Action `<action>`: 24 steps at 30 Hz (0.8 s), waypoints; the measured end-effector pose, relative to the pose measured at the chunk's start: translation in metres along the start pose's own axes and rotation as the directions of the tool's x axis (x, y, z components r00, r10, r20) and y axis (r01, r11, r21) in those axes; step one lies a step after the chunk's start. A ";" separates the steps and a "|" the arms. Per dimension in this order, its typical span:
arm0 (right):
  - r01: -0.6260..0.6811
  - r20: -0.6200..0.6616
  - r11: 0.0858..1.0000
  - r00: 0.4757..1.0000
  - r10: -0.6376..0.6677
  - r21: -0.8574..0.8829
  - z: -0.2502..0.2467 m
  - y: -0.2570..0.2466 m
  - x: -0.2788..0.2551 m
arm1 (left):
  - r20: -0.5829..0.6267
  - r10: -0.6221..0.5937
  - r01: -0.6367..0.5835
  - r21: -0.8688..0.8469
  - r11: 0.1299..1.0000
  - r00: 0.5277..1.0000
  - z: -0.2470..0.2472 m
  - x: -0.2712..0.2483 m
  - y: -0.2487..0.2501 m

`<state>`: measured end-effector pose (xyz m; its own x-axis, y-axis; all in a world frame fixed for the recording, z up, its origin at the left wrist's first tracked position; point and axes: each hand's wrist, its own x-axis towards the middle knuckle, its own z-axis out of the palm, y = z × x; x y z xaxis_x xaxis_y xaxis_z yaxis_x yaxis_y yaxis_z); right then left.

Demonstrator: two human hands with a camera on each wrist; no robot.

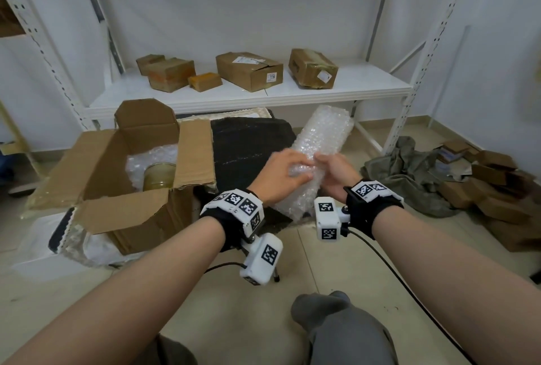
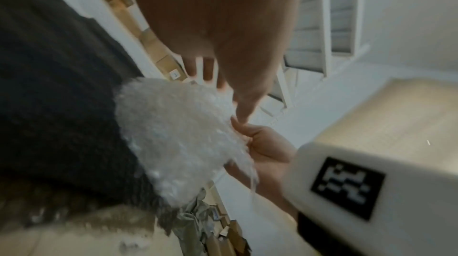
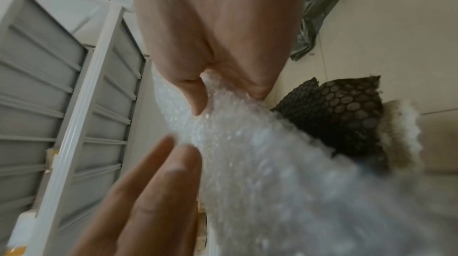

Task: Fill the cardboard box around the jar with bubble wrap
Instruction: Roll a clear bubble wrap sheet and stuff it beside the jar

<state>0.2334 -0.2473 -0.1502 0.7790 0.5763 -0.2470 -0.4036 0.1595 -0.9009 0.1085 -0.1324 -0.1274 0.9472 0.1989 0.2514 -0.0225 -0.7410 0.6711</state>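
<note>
Bubble wrap (image 1: 319,157): clear, knobbly, rolled into a long loose tube, held just above a black bubble-textured sheet (image 1: 248,142) on the floor, right of the cardboard box (image 1: 117,189). Far end of roll pointed toward the white metal shelf (image 1: 248,95). Right hand (image 1: 336,174) clamped on the roll's right side, thumb and fingers pinching the film; confirmed in right wrist view, thumb (image 3: 190,92) dug into the plastic. Left hand (image 1: 281,174) laid on the roll from the left, fingers straight and spread, pressing, not gripping; blurred. Hands close together, fingertips almost meeting on the roll. Box: brown corrugated, creased, all flaps up or folded out, sat on more clear wrap on the floor. Jar (image 1: 159,180) inside, near the right wall of the box: round, translucent yellowish, only the top visible. Crumpled clear wrap already packed behind and left of jar. Shelf held several worn, dented brown cartons (image 1: 248,70). Crumpled grey-green cloth (image 1: 409,171) and a heap of flat cardboard pieces (image 1: 491,186) on the tiled floor at right.
</note>
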 end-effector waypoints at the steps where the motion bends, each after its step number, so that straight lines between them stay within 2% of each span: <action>1: 0.008 0.024 1.000 1.000 -0.009 0.026 -0.002 -0.001 -0.001 | -0.069 -0.031 0.034 0.036 0.999 0.997 -0.004 0.001 0.001; 3: 0.032 0.059 0.997 0.998 -0.036 0.075 -0.001 -0.006 -0.003 | -0.108 -0.144 0.145 0.002 0.989 0.984 -0.016 0.005 0.006; 5: 0.049 0.080 0.993 0.995 -0.058 0.108 0.003 -0.012 -0.005 | -0.016 -0.293 0.288 -0.131 0.949 0.956 -0.030 0.009 0.015; 7: 0.067 0.103 0.987 0.991 -0.082 0.147 0.012 -0.020 -0.009 | 0.074 -0.344 0.352 -0.180 0.919 0.936 -0.044 0.013 0.020; 10: 0.126 0.183 0.970 0.969 -0.165 0.206 0.033 -0.038 -0.021 | 0.133 -0.323 0.348 -0.254 0.903 0.937 -0.066 0.011 0.030; 13: 0.162 0.225 0.959 0.950 -0.216 0.234 0.062 -0.055 -0.031 | 0.123 -0.301 0.325 -0.329 0.887 0.946 -0.098 0.005 0.042; 16: 0.198 0.306 0.977 0.928 -0.214 0.084 0.100 -0.066 -0.044 | 0.040 -0.272 0.266 -0.382 0.885 0.961 -0.137 -0.004 0.048; 19: 0.198 0.336 0.978 0.927 -0.166 -0.065 0.138 -0.066 -0.051 | -0.050 -0.271 0.238 -0.346 0.908 0.961 -0.178 -0.016 0.043; 24: 0.210 0.422 0.967 0.897 -0.132 -0.145 0.197 -0.045 -0.049 | -0.096 -0.325 0.308 -0.156 0.939 0.941 -0.237 -0.040 0.020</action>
<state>0.1186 -0.1246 -0.0272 0.5492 0.8343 0.0481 -0.1569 0.1595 -0.9747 -0.0060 -0.0030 0.0416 0.8679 0.4894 0.0858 0.2208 -0.5345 0.8158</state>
